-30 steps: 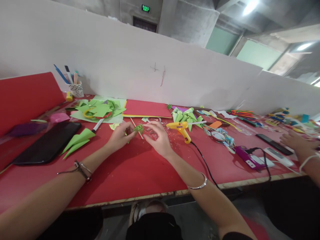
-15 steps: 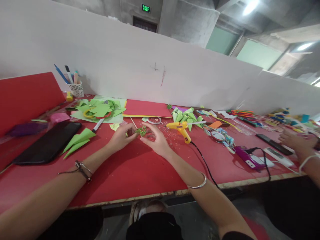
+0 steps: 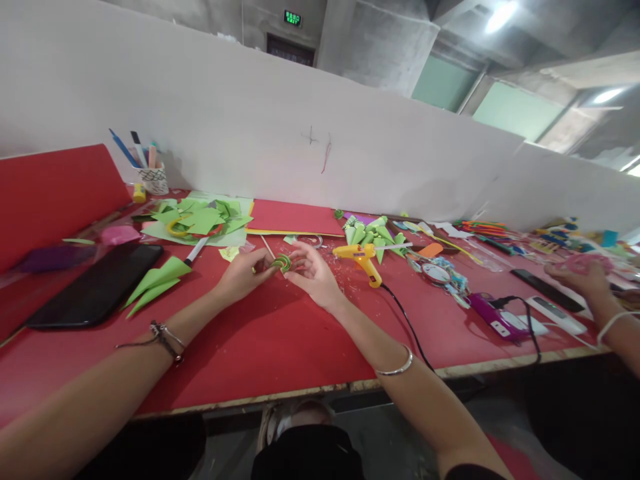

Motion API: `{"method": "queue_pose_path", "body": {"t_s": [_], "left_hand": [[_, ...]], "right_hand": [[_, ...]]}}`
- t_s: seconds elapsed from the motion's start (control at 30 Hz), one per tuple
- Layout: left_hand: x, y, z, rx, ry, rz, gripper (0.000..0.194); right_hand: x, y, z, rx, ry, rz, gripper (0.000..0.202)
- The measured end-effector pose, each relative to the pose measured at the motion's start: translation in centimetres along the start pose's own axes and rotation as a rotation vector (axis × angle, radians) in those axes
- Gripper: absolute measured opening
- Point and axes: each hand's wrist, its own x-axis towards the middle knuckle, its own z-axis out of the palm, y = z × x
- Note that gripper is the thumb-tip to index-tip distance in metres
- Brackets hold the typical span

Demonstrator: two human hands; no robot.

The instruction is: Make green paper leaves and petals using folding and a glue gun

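Above the red tabletop, my left hand (image 3: 245, 273) pinches a small rolled coil of green paper (image 3: 283, 262) between thumb and fingers. My right hand (image 3: 316, 277) has its thumb and fingertips at the coil's right edge, with the other fingers curled loosely. A thin pale stick (image 3: 268, 247) rises beside the coil by my left fingers; whether the two are joined I cannot tell. Right of my hands lies a yellow hot glue gun (image 3: 363, 257) with a glue stick in its back. Folded green paper cones (image 3: 373, 233) are heaped behind it.
Green paper leaves (image 3: 205, 220) and a black phone (image 3: 95, 287) lie on the left. Red sheets (image 3: 297, 217) rest against the white partition. The glue gun's cord runs over the front edge near a purple power strip (image 3: 500, 317). Another person's hand (image 3: 593, 280) holds something pink at right.
My right-hand fingers have shifted slightly around the coil, and the coil has turned a little. At the far right the other person's hand has lifted a pink thing.
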Motion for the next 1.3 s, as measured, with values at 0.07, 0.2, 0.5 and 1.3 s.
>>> {"method": "queue_pose_path", "body": {"t_s": [0.07, 0.2, 0.5, 1.3], "left_hand": [[-0.01, -0.05, 0.04, 0.008, -0.009, 0.004, 0.014], [0.00, 0.14, 0.07, 0.032, -0.009, -0.003, 0.015], [-0.09, 0.19, 0.14, 0.018, -0.058, -0.027, 0.019], [-0.25, -0.31, -0.24, 0.113, -0.022, 0.024, 0.017]], "right_hand": [[0.02, -0.01, -0.05, -0.015, 0.003, -0.001, 0.054], [0.01, 0.02, -0.13, -0.013, -0.018, -0.003, 0.058], [-0.32, -0.22, -0.30, 0.022, -0.184, -0.071, 0.059], [0.08, 0.10, -0.41, -0.138, 0.110, -0.047, 0.018]]}}
